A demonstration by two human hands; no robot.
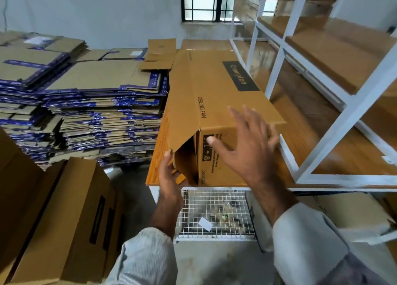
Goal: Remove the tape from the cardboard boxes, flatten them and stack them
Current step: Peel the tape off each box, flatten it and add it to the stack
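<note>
A long brown ceiling fan box [217, 95] lies on the wooden table [153, 168], its near end open with flaps hanging. My left hand [169, 175] grips the lower left flap of that open end. My right hand [242, 142] hovers with fingers spread just in front of the box's near end panel, holding nothing. A tall stack of flattened boxes with blue tape [86, 112] stands to the left of the table.
Upright brown boxes [64, 218] stand at the lower left on the floor. A white metal shelf frame with wooden boards [322, 104] fills the right. A wire mesh basket [214, 213] with scraps sits under the table. A window is behind.
</note>
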